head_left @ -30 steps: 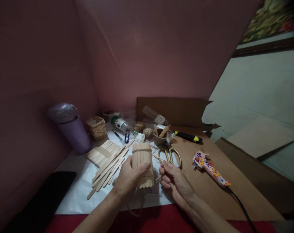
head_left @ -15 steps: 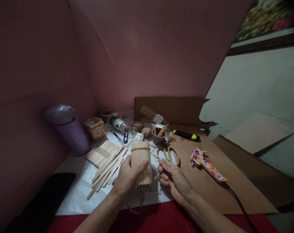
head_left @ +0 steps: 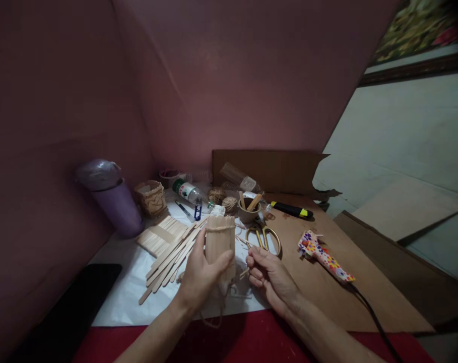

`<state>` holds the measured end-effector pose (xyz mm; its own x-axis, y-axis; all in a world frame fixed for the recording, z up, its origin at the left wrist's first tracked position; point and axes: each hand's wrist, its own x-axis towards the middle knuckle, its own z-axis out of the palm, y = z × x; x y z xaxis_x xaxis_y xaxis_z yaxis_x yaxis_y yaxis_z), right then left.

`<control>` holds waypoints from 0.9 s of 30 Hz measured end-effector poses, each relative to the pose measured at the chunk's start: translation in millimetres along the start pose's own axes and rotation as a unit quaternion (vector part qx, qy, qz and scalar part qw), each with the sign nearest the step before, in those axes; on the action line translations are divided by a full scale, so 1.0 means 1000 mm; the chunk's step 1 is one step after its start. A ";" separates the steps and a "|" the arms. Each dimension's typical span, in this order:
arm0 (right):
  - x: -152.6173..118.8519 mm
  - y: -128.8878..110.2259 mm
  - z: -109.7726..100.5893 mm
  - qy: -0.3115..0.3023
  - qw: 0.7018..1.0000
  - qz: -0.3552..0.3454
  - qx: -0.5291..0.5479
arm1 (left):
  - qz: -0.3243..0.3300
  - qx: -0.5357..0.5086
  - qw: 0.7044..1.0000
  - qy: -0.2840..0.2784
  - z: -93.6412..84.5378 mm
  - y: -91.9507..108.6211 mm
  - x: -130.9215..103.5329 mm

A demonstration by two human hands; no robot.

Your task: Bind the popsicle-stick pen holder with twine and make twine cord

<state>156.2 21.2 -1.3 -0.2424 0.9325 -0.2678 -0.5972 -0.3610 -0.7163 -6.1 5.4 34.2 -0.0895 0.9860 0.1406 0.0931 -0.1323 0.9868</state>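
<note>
We see a pale stick cup (head_left: pixel 220 244) at six o'clock, almost straight up. Thin tan string (head_left: pixel 220 228) goes around near its top and trails toward four o'clock.

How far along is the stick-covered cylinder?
Looks done: sticks line the cylinder side by side, and twine rings its upper part. In hand: the left hand grips it, the right hand seems to hold a strand. Left: loose sticks lie aside; whether they're needed is unclear.

Craft sticks (head_left: pixel 168 262): pale bare wood, matt, smooth. Scissors (head_left: pixel 277 241): gold-coloured handles, shiny, metal-looking. Bottle (head_left: pixel 191 192): clear glossy plastic. Cardboard (head_left: pixel 319 297): brown, matt. Twine ball (head_left: pixel 229 203): rough, fibrous. White sheet (head_left: pixel 119 302): slightly creased, paper or plastic, can't tell.
</note>
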 end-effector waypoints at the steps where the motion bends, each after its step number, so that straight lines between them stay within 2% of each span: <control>1: 0.000 0.000 0.000 -0.001 1.000 -0.002 -0.002 | 0.022 0.049 0.998 0.014 0.000 -0.001 0.001; 4: -0.001 0.000 0.000 -0.006 1.000 -0.004 -0.006 | 0.073 0.171 0.981 0.051 0.000 -0.002 0.001; 8: -0.001 0.000 0.000 -0.008 1.000 -0.005 -0.012 | 0.112 0.266 0.954 0.080 0.000 -0.002 -0.001; 14: 0.000 0.000 0.000 -0.002 1.000 -0.006 -0.016 | 0.169 0.344 0.919 0.088 0.002 -0.007 -0.003; 20: 0.000 0.001 0.000 0.000 1.000 -0.007 -0.025 | 0.260 0.435 0.854 0.118 0.001 -0.014 -0.004; 27: 0.000 0.001 -0.002 0.000 0.999 -0.012 -0.042 | 0.296 0.483 0.811 0.142 0.001 -0.010 -0.005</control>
<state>157.1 20.8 -3.7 -0.2290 0.9407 -0.2503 -0.5362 -0.3365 -0.7741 -5.4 1.8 23.5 0.0420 0.6968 0.7160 0.9254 -0.2973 0.2350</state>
